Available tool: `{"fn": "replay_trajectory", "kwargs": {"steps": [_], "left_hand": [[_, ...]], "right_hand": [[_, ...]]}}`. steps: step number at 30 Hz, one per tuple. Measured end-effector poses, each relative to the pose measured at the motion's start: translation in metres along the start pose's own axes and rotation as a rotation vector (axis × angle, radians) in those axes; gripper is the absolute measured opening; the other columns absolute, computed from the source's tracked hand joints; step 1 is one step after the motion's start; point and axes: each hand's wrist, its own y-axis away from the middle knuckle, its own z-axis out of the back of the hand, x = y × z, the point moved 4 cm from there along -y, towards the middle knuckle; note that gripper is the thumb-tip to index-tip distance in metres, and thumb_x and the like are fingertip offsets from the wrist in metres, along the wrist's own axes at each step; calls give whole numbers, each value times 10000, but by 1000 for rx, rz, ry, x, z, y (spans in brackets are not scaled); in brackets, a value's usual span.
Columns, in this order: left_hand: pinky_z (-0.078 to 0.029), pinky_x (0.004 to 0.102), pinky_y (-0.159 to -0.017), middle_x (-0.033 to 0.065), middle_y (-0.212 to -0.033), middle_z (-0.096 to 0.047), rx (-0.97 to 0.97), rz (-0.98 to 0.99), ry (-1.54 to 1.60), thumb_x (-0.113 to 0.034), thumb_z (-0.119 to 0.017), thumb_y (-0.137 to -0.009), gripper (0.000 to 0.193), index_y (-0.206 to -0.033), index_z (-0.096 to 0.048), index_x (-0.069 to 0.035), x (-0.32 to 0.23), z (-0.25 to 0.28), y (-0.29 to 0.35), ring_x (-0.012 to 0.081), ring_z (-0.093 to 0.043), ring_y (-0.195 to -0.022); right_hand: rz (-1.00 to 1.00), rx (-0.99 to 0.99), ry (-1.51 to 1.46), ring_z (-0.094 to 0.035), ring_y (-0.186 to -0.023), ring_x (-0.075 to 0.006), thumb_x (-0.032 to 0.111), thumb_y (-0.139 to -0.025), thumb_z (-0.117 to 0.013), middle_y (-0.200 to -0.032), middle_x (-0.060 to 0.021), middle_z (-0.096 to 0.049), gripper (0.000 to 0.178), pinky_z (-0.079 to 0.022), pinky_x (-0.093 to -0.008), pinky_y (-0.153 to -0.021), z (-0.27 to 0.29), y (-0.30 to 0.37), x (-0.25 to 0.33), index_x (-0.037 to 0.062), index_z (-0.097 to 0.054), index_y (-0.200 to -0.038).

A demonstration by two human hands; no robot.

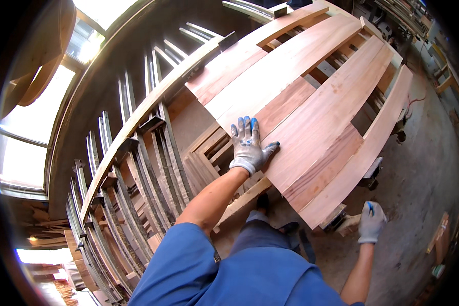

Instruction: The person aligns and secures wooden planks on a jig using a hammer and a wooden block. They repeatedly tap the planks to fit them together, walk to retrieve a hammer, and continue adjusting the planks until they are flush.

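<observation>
My left hand [247, 147], in a grey work glove with blue fingertips, lies with fingers spread on the near left end of several pale pinkish wooden boards [331, 109]. The boards lie side by side, with gaps between some of them. My right hand [372, 222], gloved the same way, hangs past the near right corner of the boards, apart from them. Its fingers are curled closed; whatever is inside them, if anything, is hidden. A narrow outer board [370, 153] runs along the right side, nearest to that hand.
Wooden supports [349, 224] show under the boards' near end. To the left stands a rack of long metal bars [171, 145] crossed by a wooden rail [143, 107]. Wooden frames [204, 158] stand between rack and boards. Grey floor [418, 194] stretches to the right, with wood pieces [438, 237].
</observation>
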Motion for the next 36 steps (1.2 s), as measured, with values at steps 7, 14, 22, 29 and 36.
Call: {"fn": "replay_trajectory", "kwargs": {"steps": [7,14,22,29,36], "left_hand": [[84,531,-1262,246,-1705,-92,139,21,33,-767,-427,-938,1104,-1626,-113,37,0,12,0,380,40,-1593],[18,501,-1282,275,-1691,-111,117,-97,92,-697,-510,-942,1069,-1612,-149,54,8,15,45,411,-8,-1585],[-56,535,-1273,294,-1662,-199,-52,-113,145,-582,-600,-948,981,-1586,-236,70,-2,0,91,442,-103,-1570],[-169,584,-1249,297,-1582,-346,-95,-356,344,-474,-722,-887,898,-1514,-380,72,-5,6,126,483,-232,-1522],[-514,436,-1031,241,-1315,-636,-246,-125,819,-250,-805,-873,708,-1442,-506,47,35,-12,142,374,-626,-1232]], "right_hand": [[-24,-58,-48,-695,-845,-310,144,-884,-706,-912,-136,-710,121,-554,-412,-805,-11,-10,-15,36,-690,-935],[-44,-51,-37,-686,-851,-318,171,-875,-719,-904,-131,-702,128,-545,-428,-799,-7,-10,-7,59,-690,-928],[-67,-34,-34,-694,-844,-310,168,-874,-726,-908,-134,-716,127,-549,-414,-794,-5,-10,0,52,-703,-919],[-155,-37,49,-685,-785,-259,165,-900,-708,-879,-137,-715,145,-548,-393,-748,-7,-9,-9,31,-710,-957],[-239,48,167,-685,-786,-257,187,-920,-688,-905,-140,-725,169,-547,-388,-757,-4,-10,-13,32,-715,-981]]}}
